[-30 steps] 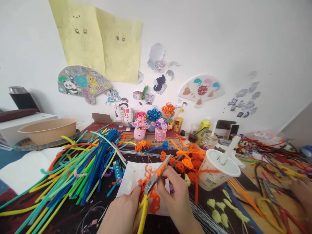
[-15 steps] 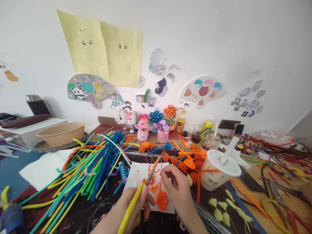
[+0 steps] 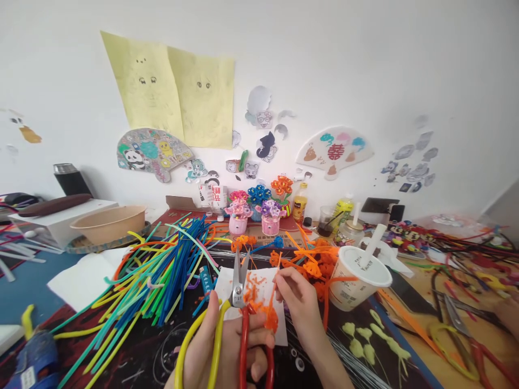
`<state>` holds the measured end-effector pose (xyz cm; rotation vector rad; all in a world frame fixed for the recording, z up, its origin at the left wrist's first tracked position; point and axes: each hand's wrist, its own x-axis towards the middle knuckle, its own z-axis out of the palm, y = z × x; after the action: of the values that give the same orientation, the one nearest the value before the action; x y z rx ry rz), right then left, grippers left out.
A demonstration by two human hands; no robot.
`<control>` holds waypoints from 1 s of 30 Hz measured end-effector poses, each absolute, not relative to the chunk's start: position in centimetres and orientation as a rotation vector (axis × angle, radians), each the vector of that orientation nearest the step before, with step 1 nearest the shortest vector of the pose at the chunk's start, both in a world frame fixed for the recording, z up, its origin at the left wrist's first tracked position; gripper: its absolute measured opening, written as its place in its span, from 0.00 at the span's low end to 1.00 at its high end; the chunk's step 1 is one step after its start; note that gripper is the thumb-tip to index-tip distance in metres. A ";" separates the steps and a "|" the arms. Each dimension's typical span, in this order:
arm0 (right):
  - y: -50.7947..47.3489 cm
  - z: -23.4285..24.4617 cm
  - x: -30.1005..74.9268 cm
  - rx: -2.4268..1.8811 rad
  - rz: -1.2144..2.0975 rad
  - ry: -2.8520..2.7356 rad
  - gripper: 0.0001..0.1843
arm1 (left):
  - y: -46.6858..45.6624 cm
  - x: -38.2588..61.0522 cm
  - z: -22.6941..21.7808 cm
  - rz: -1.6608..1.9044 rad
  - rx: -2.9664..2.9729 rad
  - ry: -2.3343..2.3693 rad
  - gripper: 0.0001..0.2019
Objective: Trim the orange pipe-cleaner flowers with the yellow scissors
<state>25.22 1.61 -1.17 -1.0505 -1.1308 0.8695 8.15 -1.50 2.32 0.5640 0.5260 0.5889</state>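
Note:
My left hand (image 3: 227, 351) is wrapped round the yellow and red handles of a pair of scissors (image 3: 237, 292), whose short blades point up and away over a white paper napkin (image 3: 259, 302). My right hand (image 3: 298, 305) pinches a small orange pipe-cleaner flower (image 3: 270, 319) just right of the blades. Orange trimmings lie scattered on the napkin.
A big sheaf of blue, green and yellow pipe cleaners (image 3: 154, 275) fans out at left. A lidded paper cup with a straw (image 3: 357, 275) stands right of my hands, beside a heap of orange flowers (image 3: 312, 259). Small flower pots (image 3: 253, 213) line the wall. Another person's hand (image 3: 508, 316) shows at far right.
The scissors have swung from slanting right to pointing straight up, and their red handle now shows. My right hand stays on the orange flower. The view has shifted slightly rightward.

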 end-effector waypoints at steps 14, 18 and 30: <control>2.1 -1.4 25.7 -1.004 0.946 -0.960 0.15 | -2.3 8.4 -0.3 0.549 0.495 0.469 0.33; 2.1 -1.6 25.8 -1.007 0.951 -0.949 0.15 | -2.2 8.2 -1.0 0.529 0.532 0.471 0.35; 1.9 -1.3 25.7 -1.015 0.972 -0.916 0.18 | -1.2 7.9 -0.5 0.439 0.634 0.720 0.34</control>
<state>25.69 1.92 -1.27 -1.0145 -0.9159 0.9722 7.92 -1.25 -0.46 0.6335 0.7205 0.4389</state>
